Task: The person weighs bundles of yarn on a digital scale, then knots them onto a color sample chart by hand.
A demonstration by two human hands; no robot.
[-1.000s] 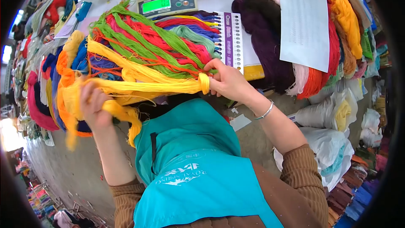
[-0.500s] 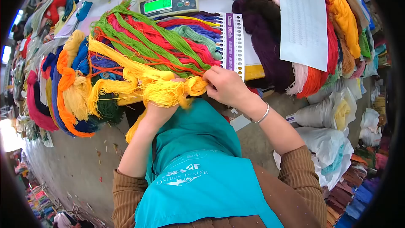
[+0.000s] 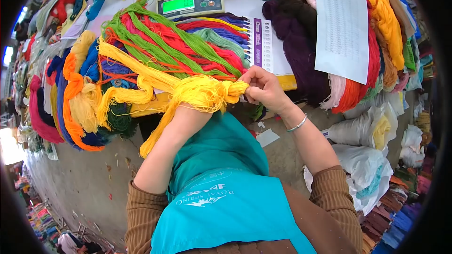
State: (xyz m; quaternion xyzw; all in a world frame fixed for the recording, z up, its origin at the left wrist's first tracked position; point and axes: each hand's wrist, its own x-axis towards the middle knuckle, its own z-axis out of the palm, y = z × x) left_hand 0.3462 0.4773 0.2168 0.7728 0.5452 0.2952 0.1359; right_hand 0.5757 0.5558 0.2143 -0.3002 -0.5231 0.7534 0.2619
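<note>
Yellow yarn skein (image 3: 200, 91) sits mid-frame, bunched. Left hand (image 3: 190, 106) is buried in it — grip unreadable. Right hand (image 3: 263, 87) pinches the skein's knotted end, fingertips partly hidden — scale (image 3: 190, 2) cut off at top.

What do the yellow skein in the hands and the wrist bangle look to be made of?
Yellow skein: soft, matte spun thread, likely cotton or acrylic; loose fine strands fray at its ends. Bangle: thin, shiny silver-toned band, probably metal, judging by its glint.
</note>
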